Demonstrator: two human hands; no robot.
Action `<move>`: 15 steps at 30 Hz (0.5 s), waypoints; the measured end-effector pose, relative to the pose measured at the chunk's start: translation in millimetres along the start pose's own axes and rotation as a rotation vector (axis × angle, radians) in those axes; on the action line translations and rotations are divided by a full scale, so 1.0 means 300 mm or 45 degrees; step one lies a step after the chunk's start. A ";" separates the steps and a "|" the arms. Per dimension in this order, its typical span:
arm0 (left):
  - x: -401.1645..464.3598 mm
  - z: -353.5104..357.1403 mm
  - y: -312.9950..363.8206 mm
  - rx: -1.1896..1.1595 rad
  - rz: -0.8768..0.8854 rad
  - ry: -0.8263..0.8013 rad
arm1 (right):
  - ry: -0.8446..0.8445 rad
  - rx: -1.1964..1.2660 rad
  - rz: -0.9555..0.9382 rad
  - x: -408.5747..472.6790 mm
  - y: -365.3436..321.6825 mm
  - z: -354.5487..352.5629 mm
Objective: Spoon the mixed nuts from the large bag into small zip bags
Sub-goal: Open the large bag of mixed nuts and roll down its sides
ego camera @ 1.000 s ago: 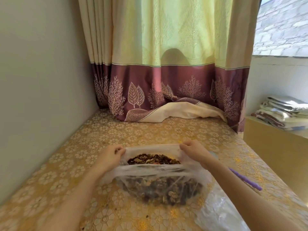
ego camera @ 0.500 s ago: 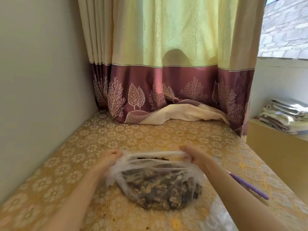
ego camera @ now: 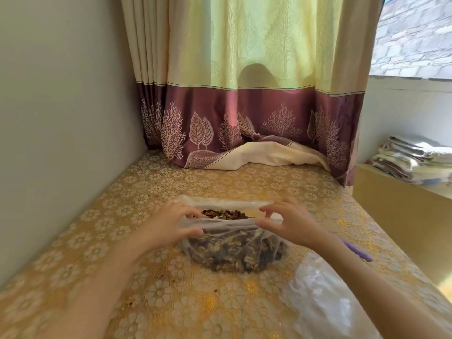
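Note:
The large clear bag of mixed nuts lies on the gold floral tablecloth, its mouth facing away from me and partly open, with nuts showing inside. My left hand grips the left end of the bag's rim between thumb and fingers. On the right end, my right hand has its thumb on the near rim and its fingers curled over the opening. A purple spoon handle lies to the right, partly hidden behind my right forearm. Clear small zip bags lie flat near the front right.
A plain wall runs along the left side of the table. A yellow and purple curtain hangs at the back, its hem resting on the cloth. Folded cloths sit on a yellow cabinet to the right.
Both hands have shifted along the rim towards the bag's middle. The mouth squeezed narrower half a second ago and is now spread open again.

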State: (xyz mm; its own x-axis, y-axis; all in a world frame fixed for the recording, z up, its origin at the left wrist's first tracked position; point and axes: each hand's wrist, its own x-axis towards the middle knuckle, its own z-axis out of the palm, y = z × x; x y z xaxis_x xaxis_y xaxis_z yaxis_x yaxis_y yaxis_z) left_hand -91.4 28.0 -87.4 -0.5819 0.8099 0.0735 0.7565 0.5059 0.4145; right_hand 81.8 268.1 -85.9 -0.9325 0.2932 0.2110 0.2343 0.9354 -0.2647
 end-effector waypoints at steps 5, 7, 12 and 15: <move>-0.089 0.017 0.041 0.083 0.262 0.323 | 0.223 -0.368 -0.221 -0.107 -0.033 0.003; -0.142 0.027 0.058 0.143 0.378 0.532 | 0.518 -0.336 -0.306 -0.156 -0.058 0.023; -0.234 0.111 0.057 0.218 0.213 0.518 | 0.393 -0.337 -0.094 -0.242 -0.096 0.078; -0.251 0.149 0.040 -0.153 -0.063 0.259 | 0.053 -0.077 0.069 -0.262 -0.081 0.088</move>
State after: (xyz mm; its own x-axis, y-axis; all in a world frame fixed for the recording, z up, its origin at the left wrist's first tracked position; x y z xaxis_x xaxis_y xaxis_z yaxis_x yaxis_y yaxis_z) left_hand -25.1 -13.4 -128.6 -0.6747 0.7023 0.2270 0.6919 0.4947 0.5260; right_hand 142.0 217.2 -120.9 -0.9060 0.3508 0.2369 0.3016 0.9277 -0.2201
